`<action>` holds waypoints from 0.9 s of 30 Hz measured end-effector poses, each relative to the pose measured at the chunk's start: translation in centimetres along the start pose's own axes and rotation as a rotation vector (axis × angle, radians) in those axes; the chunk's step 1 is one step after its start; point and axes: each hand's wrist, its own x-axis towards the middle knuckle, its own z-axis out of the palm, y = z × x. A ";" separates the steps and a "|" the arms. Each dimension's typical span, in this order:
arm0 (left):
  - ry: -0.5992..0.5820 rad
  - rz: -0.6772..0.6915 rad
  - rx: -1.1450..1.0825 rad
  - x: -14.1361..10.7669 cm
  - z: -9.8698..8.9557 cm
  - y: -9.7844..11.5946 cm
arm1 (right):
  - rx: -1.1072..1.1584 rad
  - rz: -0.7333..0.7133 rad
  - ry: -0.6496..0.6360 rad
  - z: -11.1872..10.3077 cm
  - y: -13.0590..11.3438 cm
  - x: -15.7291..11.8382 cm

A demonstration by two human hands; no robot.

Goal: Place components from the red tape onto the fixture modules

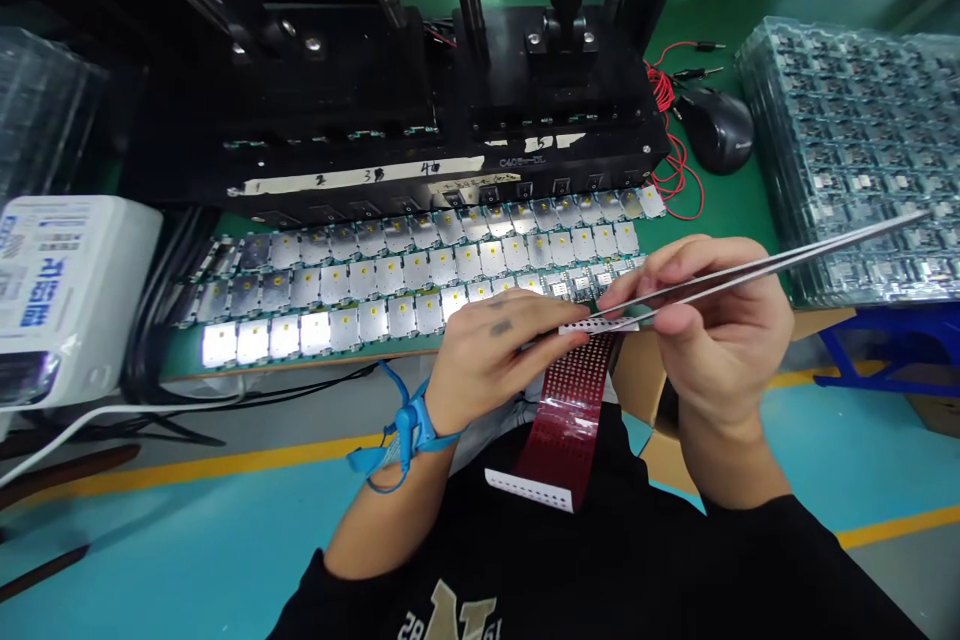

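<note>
Left hand [499,350] pinches a white perforated carrier strip [600,325]; right hand [720,340] grips long steel tweezers [825,255], tips at the strip.
Pinch looks meant to steady the strip for tweezer work; maroon film [570,420] hangs toward the lap. Blue wrist strap [405,430] on left wrist, probably for static grounding. Rows of shielded circuit boards [390,270] sit on a green bench mat [720,210], against a black test fixture [450,120]. Stacked clear trays [847,160] at right; teal floor [187,530] below.

Stacked clear trays [847,160] of modules lie beside a black fixture [555,110] (a computer mouse [716,130] between them).
</note>
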 end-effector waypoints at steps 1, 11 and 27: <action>0.004 0.010 0.001 0.0 0.0 0.0 | -0.012 -0.004 0.012 0.1 0.1 -0.2; 0.002 -0.006 -0.011 -0.1 0.0 -0.1 | -0.021 -0.083 -0.082 0.0 0.7 -0.6; -0.001 0.005 -0.003 -0.1 -0.1 0.0 | -0.052 -0.087 -0.105 -0.1 0.7 -0.6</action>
